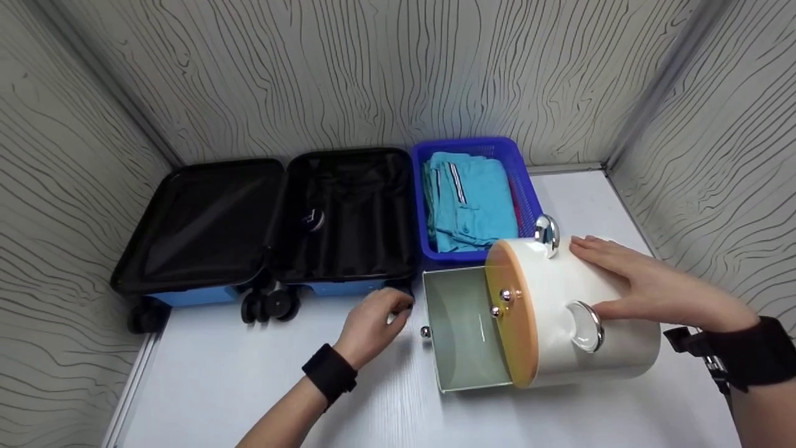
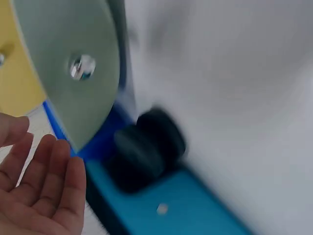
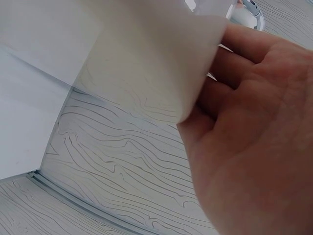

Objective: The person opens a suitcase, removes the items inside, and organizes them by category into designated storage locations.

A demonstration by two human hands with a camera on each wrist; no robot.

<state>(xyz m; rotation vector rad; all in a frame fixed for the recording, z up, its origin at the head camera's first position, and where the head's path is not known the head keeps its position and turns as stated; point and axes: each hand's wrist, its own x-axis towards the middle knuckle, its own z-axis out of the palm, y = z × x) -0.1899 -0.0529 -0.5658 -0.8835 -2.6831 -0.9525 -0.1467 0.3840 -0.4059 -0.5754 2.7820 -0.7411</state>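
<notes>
A white rounded storage box with a yellow-orange front lies on the right of the table, its pale green drawer pulled out to the left. My right hand rests on the box's white side, near a chrome-edged handle; in the right wrist view its fingers lie against the white wall. Left of the drawer's chrome knob, my left hand hovers apart from it, fingers loosely bent. The left wrist view shows that hand holding nothing, beside the green drawer front.
Behind my left hand an open black-lined suitcase with blue sides and black wheels holds a small dark round item. Next to it stands a blue basket with folded turquoise clothes. Patterned walls enclose the table.
</notes>
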